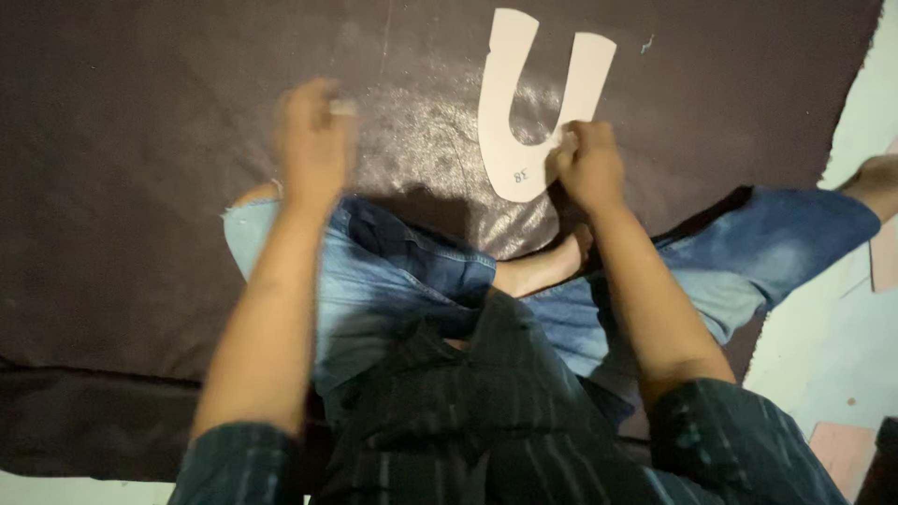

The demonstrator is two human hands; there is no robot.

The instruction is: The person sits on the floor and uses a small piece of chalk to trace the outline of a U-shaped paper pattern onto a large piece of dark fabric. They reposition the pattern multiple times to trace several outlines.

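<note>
A white U-shaped paper pattern (505,112) lies flat on a large dark brown sheet of leather-like material (140,140). My right hand (587,166) presses on the pattern's lower right edge, fingers curled; whether it holds a small tool is hidden. Left of the pattern, my left hand (313,140) is blurred above the sheet, with a small pale object, perhaps chalk, at its fingertips (342,108). I sit cross-legged in blue jeans (393,271) on the sheet.
The dark sheet covers most of the floor in view, with its edge running along the right and bottom. Pale floor (842,309) shows at the right, with pinkish pieces (842,449) lying there. My bare foot (879,178) rests at the right edge.
</note>
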